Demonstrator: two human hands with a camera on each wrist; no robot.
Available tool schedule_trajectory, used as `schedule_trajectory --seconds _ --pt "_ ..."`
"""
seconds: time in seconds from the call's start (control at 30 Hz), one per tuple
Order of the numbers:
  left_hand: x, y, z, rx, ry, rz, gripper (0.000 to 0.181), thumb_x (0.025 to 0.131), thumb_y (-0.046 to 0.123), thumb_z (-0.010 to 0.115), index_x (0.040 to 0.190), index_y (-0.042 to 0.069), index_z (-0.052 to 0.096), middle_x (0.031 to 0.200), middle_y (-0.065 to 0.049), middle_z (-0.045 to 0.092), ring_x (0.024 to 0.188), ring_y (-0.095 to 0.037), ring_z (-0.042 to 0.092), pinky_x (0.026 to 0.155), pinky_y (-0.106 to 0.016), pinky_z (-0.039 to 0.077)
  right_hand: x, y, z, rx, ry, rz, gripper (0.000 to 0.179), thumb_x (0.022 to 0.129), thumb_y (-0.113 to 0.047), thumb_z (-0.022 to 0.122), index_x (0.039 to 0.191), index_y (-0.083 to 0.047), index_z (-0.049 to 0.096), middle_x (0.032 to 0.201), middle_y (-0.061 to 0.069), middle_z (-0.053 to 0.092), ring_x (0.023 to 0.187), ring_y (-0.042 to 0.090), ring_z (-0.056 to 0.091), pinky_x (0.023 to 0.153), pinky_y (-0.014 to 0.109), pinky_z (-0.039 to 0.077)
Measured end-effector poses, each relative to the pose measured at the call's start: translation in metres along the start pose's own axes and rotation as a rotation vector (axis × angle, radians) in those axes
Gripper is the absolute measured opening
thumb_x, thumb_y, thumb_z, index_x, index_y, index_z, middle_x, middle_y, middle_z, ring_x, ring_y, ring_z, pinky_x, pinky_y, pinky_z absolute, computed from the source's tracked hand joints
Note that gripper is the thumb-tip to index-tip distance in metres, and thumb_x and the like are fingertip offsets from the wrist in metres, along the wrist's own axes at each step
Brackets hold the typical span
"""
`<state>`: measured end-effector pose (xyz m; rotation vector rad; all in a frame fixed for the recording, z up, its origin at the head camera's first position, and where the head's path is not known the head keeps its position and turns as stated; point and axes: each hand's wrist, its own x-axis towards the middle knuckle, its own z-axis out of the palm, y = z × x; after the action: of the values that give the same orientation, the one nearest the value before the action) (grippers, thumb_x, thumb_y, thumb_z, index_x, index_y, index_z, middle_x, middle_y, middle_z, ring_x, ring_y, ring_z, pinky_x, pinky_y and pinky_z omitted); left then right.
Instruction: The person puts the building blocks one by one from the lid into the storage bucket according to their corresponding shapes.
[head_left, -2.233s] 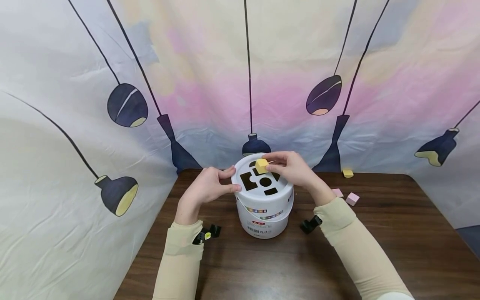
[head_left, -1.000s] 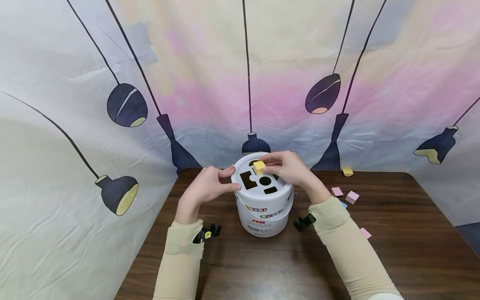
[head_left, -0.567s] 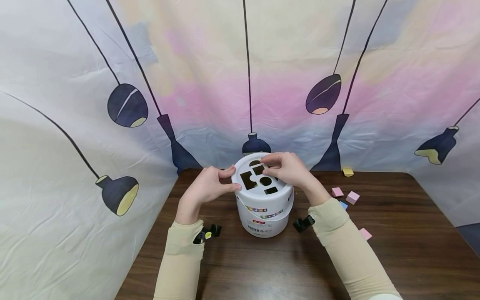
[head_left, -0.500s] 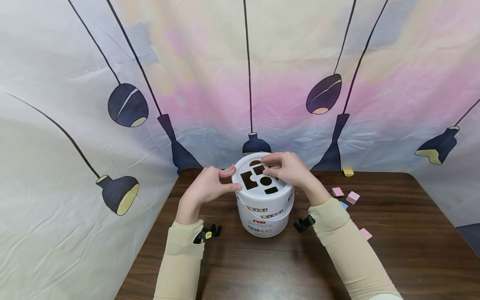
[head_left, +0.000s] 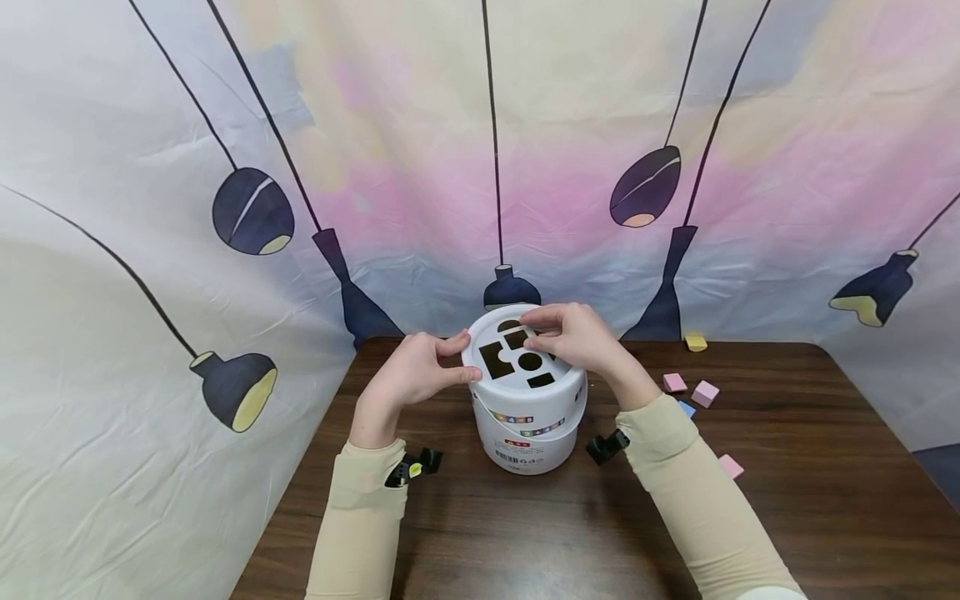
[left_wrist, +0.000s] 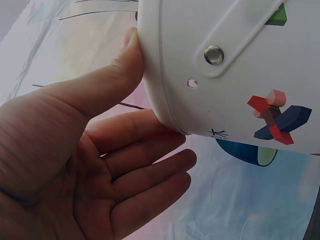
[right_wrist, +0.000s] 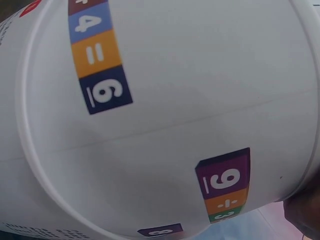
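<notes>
A white bucket (head_left: 531, 448) stands on the table, its lid (head_left: 491, 325) cut with several dark shaped holes. My left hand (head_left: 416, 371) steadies the lid's left edge, thumb on the near side and fingertips farther back. In the left wrist view the fingers (left_wrist: 150, 160) are fairly straight, the index fingertip against the rim and the lower ones off it. Above the lid's right side is my right hand (head_left: 577, 337), thumb and index fingertip apart beside a rectangular hole (head_left: 517, 339), with nothing visible between them. The right wrist view is mostly filled by the bucket's printed wall (right_wrist: 165, 100).
Right of the bucket lie pink blocks (head_left: 705, 393) and a partly hidden blue block (head_left: 686, 408). Another pink block (head_left: 731, 467) is beside the right sleeve. A yellow piece (head_left: 696, 342) sits at the table's back edge, before a printed cloth backdrop (head_left: 420, 167).
The yellow block that my right hand held over the rectangular hole has left its fingers and is out of sight. The hand shifted slightly left beforehand. My left hand stays on the lid.
</notes>
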<state>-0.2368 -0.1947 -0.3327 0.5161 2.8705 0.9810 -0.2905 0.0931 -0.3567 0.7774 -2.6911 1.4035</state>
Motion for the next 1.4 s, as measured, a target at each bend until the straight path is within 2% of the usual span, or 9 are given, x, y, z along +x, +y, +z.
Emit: schedule_trajectory --seconds 0.27,0.5,0.57,0.8,0.97,1.13,1.3,1.37,1.4 --pt "0.000 0.000 0.000 -0.005 -0.004 -0.005 0.073 0.091 0.046 0.087 0.150 0.015 0.059 0.152 -0.001 0.057 0.151 -0.029 0.042 0.118 -0.050 0.043 -0.002 -0.001 0.001 0.050 0.013 0.000 0.041 0.095 -0.016 0.085 0.134 -0.008 0.077 0.128 0.010 0.076 0.112 0.024 0.076 0.094 0.039 0.062" --pt "-0.001 0.000 -0.001 0.009 -0.001 -0.006 0.073 0.090 0.046 0.087 0.150 0.015 0.059 0.152 -0.001 0.057 0.151 -0.030 0.042 0.118 -0.050 0.044 -0.010 0.013 0.002 0.233 0.125 -0.072 0.035 0.101 -0.026 0.079 0.134 -0.014 0.077 0.123 0.007 0.077 0.106 0.026 0.076 0.092 0.043 0.061" --pt "-0.001 0.000 -0.002 0.010 -0.001 -0.009 0.073 0.090 0.046 0.087 0.150 0.014 0.060 0.152 -0.001 0.058 0.151 -0.030 0.041 0.118 -0.050 0.044 -0.016 0.018 0.000 0.293 0.152 -0.102 0.034 0.102 -0.026 0.077 0.135 -0.014 0.077 0.122 0.008 0.077 0.104 0.025 0.074 0.091 0.039 0.060" --pt "-0.001 0.001 -0.001 0.009 -0.003 -0.004 0.072 0.091 0.045 0.087 0.150 0.014 0.060 0.153 -0.001 0.058 0.152 -0.031 0.040 0.118 -0.051 0.044 -0.038 0.036 -0.016 0.413 0.203 -0.158 0.031 0.106 -0.015 0.071 0.134 -0.004 0.074 0.116 0.022 0.077 0.107 0.024 0.075 0.088 0.030 0.062" --pt "-0.001 0.001 0.000 0.008 -0.005 0.003 0.073 0.091 0.045 0.086 0.150 0.013 0.060 0.152 -0.002 0.058 0.152 -0.032 0.040 0.118 -0.051 0.044 -0.059 0.058 -0.034 0.365 0.223 -0.118 0.033 0.108 -0.018 0.069 0.137 -0.003 0.072 0.130 0.022 0.072 0.106 0.016 0.075 0.087 0.031 0.063" --pt "0.000 0.001 0.000 0.002 -0.004 -0.007 0.072 0.091 0.045 0.087 0.150 0.015 0.060 0.152 0.000 0.058 0.152 -0.031 0.040 0.116 -0.049 0.046 -0.082 0.085 -0.051 0.288 0.160 -0.024 0.039 0.109 -0.023 0.067 0.142 -0.001 0.068 0.134 0.013 0.072 0.109 0.012 0.073 0.089 0.026 0.061" --pt "-0.001 0.001 0.000 0.001 -0.002 -0.014 0.072 0.091 0.045 0.087 0.150 0.015 0.060 0.152 0.000 0.058 0.151 -0.030 0.041 0.104 -0.043 0.050 -0.103 0.110 -0.065 0.219 0.101 0.105 0.042 0.108 -0.031 0.068 0.142 -0.007 0.069 0.129 0.004 0.074 0.104 0.014 0.073 0.066 0.028 0.057" --pt "-0.001 0.000 0.000 -0.003 0.000 -0.016 0.072 0.091 0.045 0.087 0.150 0.015 0.060 0.152 0.001 0.058 0.151 -0.030 0.042 0.100 -0.041 0.050 -0.111 0.119 -0.070 0.183 0.082 0.127 0.041 0.107 -0.032 0.069 0.141 -0.008 0.070 0.128 0.008 0.075 0.100 0.015 0.073 0.064 0.030 0.057" --pt "-0.001 0.000 0.000 -0.003 -0.001 -0.013 0.072 0.091 0.045 0.087 0.150 0.015 0.060 0.152 0.000 0.058 0.151 -0.030 0.042 0.099 -0.040 0.049 -0.114 0.123 -0.072 0.173 0.070 0.128 0.041 0.108 -0.031 0.069 0.141 -0.007 0.070 0.130 0.012 0.074 0.101 0.015 0.073 0.070 0.030 0.059"
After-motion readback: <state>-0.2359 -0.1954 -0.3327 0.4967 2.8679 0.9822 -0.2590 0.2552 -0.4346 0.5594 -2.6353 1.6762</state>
